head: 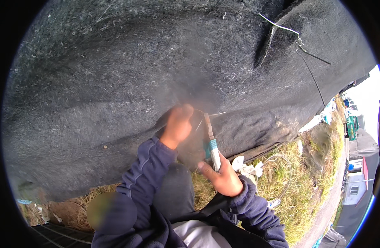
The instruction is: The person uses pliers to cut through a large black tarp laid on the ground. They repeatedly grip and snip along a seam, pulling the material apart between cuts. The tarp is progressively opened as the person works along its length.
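Observation:
A pair of pliers [212,145] with teal and white handles lies in the grip of my right hand [224,178]. Its jaws point up toward a dark felt-like sheet and are beside a thin metal wire [220,114]. My left hand [178,125], blurred and with fingers curled, is against the dark sheet [140,77] just left of the jaws. One wire end emerges near its fingertips, but what those fingers hold is hidden. The sheet creases beside this hand.
Another twisted wire [299,42] pierces the sheet at upper right. On the grass [293,192] lie a wire coil [289,173] and a crumpled white scrap [247,169]. A green vehicle [352,127] and a small building [354,183] stand at far right.

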A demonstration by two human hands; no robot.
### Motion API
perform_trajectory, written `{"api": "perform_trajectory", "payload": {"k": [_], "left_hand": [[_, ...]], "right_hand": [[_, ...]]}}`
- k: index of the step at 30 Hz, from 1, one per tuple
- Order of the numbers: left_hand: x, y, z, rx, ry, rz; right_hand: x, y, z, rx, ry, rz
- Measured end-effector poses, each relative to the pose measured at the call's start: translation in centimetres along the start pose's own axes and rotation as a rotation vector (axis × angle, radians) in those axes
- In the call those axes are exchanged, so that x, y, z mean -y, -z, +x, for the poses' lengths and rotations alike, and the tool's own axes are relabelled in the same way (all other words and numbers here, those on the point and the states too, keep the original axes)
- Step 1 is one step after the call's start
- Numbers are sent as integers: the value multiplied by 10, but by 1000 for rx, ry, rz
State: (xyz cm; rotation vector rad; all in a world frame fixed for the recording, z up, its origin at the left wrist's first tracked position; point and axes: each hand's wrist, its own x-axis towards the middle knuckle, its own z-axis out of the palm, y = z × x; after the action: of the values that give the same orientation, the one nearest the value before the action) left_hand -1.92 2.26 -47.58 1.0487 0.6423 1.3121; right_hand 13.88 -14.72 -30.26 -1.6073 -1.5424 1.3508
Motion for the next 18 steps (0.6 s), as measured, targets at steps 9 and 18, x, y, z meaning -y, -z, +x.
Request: {"api": "perform_trajectory", "payload": {"k": [9, 18], "left_hand": [[-41, -16, 3, -20, -40, -154], [-67, -28, 2, -35, -15, -185]], "right_hand": [[35, -8, -7, 248, -309, 851], [15, -42, 4, 627, -85, 1678]]}}
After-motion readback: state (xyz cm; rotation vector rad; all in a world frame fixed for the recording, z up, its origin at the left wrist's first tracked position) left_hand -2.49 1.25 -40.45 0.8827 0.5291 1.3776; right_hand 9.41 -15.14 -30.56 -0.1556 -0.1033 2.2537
